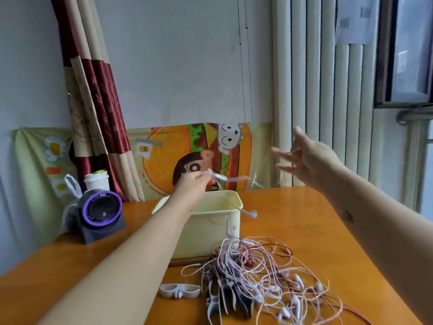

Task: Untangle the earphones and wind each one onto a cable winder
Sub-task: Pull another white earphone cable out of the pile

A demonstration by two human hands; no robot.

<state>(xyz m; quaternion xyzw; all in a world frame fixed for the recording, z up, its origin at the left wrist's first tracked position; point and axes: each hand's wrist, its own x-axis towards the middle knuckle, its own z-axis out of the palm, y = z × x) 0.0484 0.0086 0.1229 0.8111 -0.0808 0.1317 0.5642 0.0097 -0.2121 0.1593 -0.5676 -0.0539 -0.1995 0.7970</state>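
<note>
While the white earphone cable (231, 178) runs almost level through the middle of the frame, the left hand (194, 184) pinches its left end above the cream box (210, 227); the right hand (307, 158), fingers spread and holding nothing, is just right of the blurred free end, probably to catch it.

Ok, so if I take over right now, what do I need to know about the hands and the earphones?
Left hand holds a white earphone up over the cream box; one earbud dangles beside the box's rim.
Right hand is raised, fingers spread, apparently holding nothing (blurred).
The tangled earphones lie on the table in front of the box.
One empty cable winder lies left of the pile; more winders lie within it.
Done: no earphone visibly wound yet.
Left: free each earphone and wind it onto a winder.
</note>
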